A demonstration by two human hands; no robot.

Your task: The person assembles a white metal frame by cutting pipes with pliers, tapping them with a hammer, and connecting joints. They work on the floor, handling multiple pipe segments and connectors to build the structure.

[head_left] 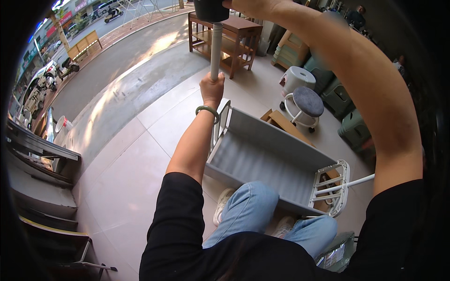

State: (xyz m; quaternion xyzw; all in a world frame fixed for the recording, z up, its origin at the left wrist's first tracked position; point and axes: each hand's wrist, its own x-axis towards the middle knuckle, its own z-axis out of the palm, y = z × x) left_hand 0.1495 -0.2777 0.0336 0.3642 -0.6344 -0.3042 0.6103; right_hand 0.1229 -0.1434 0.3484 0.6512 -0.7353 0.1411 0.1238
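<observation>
My left hand (212,89) is closed round an upright pale grey pole (216,49), a green bangle on its wrist. Right above the pole's top is a black cylindrical block (211,10), like a rubber mallet's head, partly cut off by the upper edge. My right hand (238,4) reaches over from the right and grips it, its fingers mostly out of view. Below my arms lies a long grey tray (276,131) with white slatted end frames, one frame (344,187) at the right with a white rod (362,181) sticking out. The pole's lower end is hidden behind my left hand.
A grey-topped round stool (307,102) and a white plastic stool (298,79) stand beyond the tray, near cardboard (286,126). Farther off is a brown shelf table (225,37). Stacked plastic stools (354,129) line the right; dark furniture (42,187) stands left.
</observation>
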